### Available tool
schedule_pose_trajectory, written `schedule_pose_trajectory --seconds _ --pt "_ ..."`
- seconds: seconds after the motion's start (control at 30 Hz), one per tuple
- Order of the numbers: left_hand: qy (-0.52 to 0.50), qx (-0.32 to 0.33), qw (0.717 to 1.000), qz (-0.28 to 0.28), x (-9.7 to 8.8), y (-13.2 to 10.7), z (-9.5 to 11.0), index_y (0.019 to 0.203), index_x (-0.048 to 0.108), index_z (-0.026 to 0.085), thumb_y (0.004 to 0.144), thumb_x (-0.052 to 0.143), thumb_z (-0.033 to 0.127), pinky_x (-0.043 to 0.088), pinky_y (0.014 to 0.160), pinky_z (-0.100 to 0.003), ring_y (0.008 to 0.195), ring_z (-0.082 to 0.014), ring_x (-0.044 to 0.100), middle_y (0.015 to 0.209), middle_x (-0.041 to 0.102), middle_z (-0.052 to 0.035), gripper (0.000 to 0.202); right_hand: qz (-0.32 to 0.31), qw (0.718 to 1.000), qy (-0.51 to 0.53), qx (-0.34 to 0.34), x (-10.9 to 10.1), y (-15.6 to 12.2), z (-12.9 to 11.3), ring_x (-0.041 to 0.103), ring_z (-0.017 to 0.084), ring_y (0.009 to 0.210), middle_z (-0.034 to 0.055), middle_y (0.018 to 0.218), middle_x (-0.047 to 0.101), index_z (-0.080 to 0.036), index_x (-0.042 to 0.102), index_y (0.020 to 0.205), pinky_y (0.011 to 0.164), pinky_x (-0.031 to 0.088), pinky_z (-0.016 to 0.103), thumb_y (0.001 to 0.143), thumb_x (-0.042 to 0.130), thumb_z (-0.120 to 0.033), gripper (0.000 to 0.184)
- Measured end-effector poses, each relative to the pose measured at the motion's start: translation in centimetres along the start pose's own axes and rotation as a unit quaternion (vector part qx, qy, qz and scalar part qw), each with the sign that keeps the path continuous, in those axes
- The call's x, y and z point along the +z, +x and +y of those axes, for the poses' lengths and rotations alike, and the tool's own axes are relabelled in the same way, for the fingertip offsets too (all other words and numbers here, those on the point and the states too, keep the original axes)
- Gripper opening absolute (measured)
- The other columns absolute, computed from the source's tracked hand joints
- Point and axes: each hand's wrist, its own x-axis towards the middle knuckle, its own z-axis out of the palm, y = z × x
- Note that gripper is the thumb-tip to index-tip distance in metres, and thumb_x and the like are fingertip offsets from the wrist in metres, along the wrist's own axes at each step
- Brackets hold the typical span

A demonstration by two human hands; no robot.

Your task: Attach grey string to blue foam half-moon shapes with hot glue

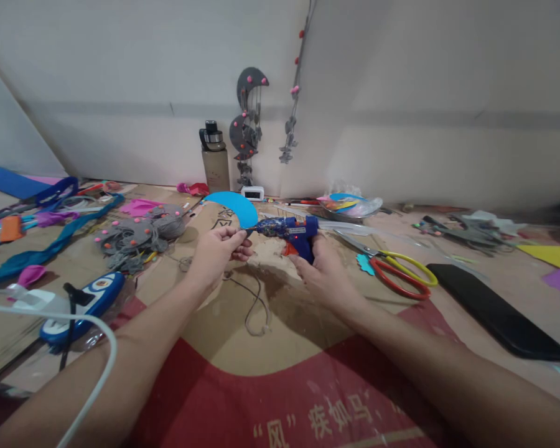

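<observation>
My right hand (324, 272) is wrapped round the grip of a blue hot glue gun (292, 230), whose nozzle points left. My left hand (218, 249) is closed in a pinch just in front of the nozzle, holding the lower edge of a light blue foam crescent (233, 207) that stands up behind my fingers. A thin grey cord (256, 305) lies looped on the cardboard below both hands.
Red and yellow scissors (392, 267) and a black phone (490, 311) lie to the right. Grey felt pieces with pink dots (135, 236), a blue power strip (88, 305) and blue strips lie left. A water bottle (215, 158) and a hanging grey moon ornament (247, 118) stand at the wall.
</observation>
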Motion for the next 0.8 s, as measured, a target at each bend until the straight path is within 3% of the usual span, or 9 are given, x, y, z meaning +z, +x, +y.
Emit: schedule_pose_trajectory --seconds 0.43,0.63,0.8 --pt "0.029 -0.012 0.999 0.007 0.03 0.02 -0.05 0.074 0.059 0.013 0.068 0.069 0.038 0.050 0.050 -0.023 0.054 -0.0123 0.062 0.066 0.067 -0.0064 0.027 0.008 1.000 -0.007 -0.029 0.04 -0.48 -0.32 0.055 0.025 0.101 0.0104 0.111 0.058 -0.021 0.046 0.118 0.088 0.042 0.040 0.083 0.049 -0.033 0.037" --pt "0.036 0.001 0.999 0.008 -0.04 0.04 -0.12 0.073 0.059 0.013 0.069 0.069 0.037 0.050 0.050 -0.023 0.052 -0.0122 0.062 0.067 0.067 -0.0066 0.027 -0.003 0.999 -0.003 -0.035 0.13 -0.67 -0.35 0.056 0.024 0.097 0.0093 0.107 0.059 -0.021 0.047 0.115 0.085 0.044 0.039 0.085 0.046 -0.034 0.034" --pt "0.049 0.006 0.999 0.015 0.07 -0.12 0.10 0.072 0.058 0.013 0.068 0.069 0.036 0.049 0.049 -0.023 0.052 -0.0131 0.062 0.064 0.065 -0.0054 0.027 -0.005 0.998 -0.006 -0.058 0.26 -0.65 -0.31 0.051 0.025 0.108 0.0106 0.117 0.055 -0.020 0.047 0.116 0.090 0.042 0.039 0.085 0.045 -0.033 0.033"
